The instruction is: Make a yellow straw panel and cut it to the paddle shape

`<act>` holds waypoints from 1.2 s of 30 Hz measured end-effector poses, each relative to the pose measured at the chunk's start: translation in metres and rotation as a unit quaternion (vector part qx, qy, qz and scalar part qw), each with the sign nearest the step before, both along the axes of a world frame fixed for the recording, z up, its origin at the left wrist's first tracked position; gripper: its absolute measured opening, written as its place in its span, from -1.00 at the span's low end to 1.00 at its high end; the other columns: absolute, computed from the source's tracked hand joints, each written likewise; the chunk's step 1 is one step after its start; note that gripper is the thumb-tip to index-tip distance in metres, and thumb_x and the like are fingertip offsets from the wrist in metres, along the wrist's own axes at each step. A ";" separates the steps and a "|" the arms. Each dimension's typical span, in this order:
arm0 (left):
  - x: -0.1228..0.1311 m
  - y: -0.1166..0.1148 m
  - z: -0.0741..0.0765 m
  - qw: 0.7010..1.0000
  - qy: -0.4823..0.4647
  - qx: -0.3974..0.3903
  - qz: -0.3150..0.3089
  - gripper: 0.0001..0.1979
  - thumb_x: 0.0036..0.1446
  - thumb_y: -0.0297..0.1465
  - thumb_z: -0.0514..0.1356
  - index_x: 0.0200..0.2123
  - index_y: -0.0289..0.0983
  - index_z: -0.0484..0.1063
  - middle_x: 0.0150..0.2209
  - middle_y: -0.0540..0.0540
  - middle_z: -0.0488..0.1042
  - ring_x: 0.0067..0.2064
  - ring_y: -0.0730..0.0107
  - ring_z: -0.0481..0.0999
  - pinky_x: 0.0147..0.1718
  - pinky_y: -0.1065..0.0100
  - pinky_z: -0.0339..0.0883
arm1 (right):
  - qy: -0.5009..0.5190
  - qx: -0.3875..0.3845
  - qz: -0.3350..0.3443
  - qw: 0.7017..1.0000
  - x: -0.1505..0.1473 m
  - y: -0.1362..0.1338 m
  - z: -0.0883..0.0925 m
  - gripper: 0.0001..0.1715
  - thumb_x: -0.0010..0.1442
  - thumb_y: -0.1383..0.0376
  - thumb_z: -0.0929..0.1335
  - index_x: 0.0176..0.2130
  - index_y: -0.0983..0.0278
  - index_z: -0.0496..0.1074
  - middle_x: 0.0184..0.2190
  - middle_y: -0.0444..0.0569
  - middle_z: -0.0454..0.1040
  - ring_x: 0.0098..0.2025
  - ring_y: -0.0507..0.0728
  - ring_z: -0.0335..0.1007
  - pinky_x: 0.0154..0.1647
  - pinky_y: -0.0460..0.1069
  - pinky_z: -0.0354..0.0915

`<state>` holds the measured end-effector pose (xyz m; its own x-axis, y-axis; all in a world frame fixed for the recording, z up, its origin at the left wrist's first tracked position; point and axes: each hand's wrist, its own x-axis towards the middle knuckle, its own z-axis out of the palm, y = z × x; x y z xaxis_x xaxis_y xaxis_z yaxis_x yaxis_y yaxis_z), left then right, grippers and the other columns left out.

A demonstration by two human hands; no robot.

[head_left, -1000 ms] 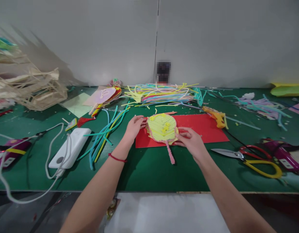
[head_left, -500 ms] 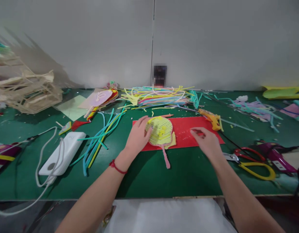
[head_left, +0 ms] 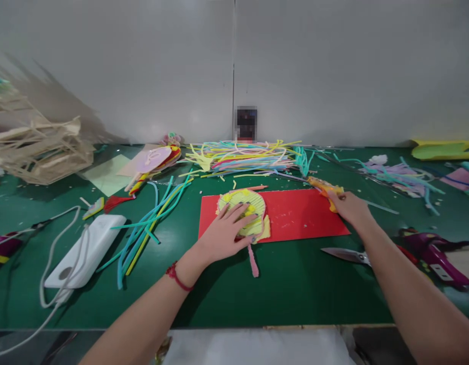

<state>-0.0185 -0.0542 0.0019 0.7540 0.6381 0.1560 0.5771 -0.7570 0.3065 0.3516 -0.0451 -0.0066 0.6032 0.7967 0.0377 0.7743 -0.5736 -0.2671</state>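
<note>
In the head view, the yellow fan (head_left: pixel 257 204) lies flat across the left part of the red card (head_left: pixel 295 219), on the green worktop (head_left: pixel 295 299). Its long axis runs from the person outward, leaning a little to the left at the far end: the pink handle (head_left: pixel 253 261) points toward the near edge and sticks out past the card onto the worktop, and the round face lies farther off.

The left hand (head_left: pixel 230 225) rests palm down over the middle of the fan, its grip spread, hiding part of the ribbed face. A red bracelet (head_left: pixel 177 279) circles that wrist.

The right hand (head_left: pixel 350 207) reaches to the far right corner of the card, its grip closed on the back part of the orange glue gun (head_left: pixel 318 184); exactly how the fingers wrap round it is hidden. The gun's body slants, its front end pointing left and away from the person.

Below the right forearm, the scissors (head_left: pixel 346 255) lie partly covered, blades pointing left. A heap of colored strips (head_left: pixel 253 158) lies beyond the card, and a white power bank (head_left: pixel 85 251) sits well to the left.
</note>
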 end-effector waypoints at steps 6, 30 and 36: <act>-0.001 0.001 0.004 0.999 -0.002 -0.039 0.005 -0.50 0.21 -0.13 0.03 0.20 -0.09 0.19 0.30 -0.14 0.09 0.33 0.17 -0.02 0.27 -0.05 -0.21 | -0.020 0.080 0.002 0.997 -0.001 -0.013 0.006 -0.59 0.17 0.05 0.19 -0.26 0.32 0.38 -0.28 0.28 0.43 -0.23 0.33 0.38 -0.34 0.11 0.20; -0.004 0.004 0.001 0.998 -0.052 -0.028 -0.008 -0.52 0.22 -0.20 0.05 0.18 -0.19 0.23 0.30 -0.20 0.08 0.33 0.14 -0.01 0.26 -0.03 -0.13 | -0.085 -0.020 0.484 0.871 -0.165 0.099 0.046 -0.95 -0.04 0.37 0.40 -0.44 0.26 0.50 -0.42 0.07 0.56 -0.32 0.20 0.47 -0.31 -0.03 0.23; -0.001 0.003 0.002 0.999 -0.036 -0.020 -0.026 -0.51 0.20 -0.21 0.07 0.19 -0.12 0.21 0.33 -0.15 0.02 0.35 0.12 -0.08 0.27 -0.04 -0.18 | -0.017 0.147 0.320 0.936 -0.138 0.042 0.057 -0.80 0.15 0.24 0.25 -0.42 0.26 0.39 -0.35 0.05 0.51 -0.33 0.15 0.45 -0.32 -0.02 0.26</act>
